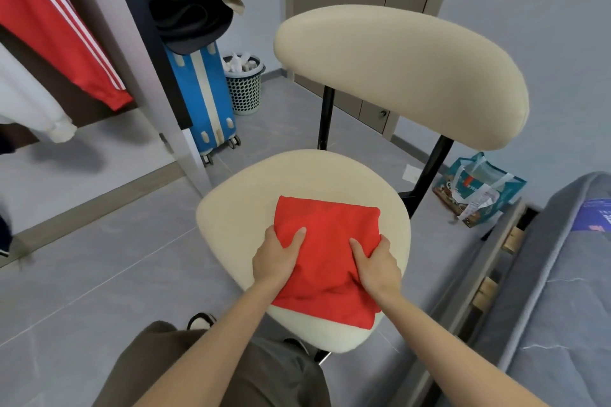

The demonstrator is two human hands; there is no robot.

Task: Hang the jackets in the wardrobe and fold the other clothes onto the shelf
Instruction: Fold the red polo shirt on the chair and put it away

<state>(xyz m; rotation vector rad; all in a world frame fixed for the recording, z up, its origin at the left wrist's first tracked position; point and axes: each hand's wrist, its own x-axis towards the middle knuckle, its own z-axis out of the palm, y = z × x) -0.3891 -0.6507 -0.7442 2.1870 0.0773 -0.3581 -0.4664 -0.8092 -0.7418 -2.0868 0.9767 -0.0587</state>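
Gripping the folded red garment [327,241] by its side edges, your left hand [277,258] and right hand [377,266] pinch it, thumbs on top, near the front edge of the chair seat [244,208], bare cushion beyond.

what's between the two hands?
The folded red cloth, lying on the chair seat; left hand and right hand each pinch a side of it. Nothing else there, head view.
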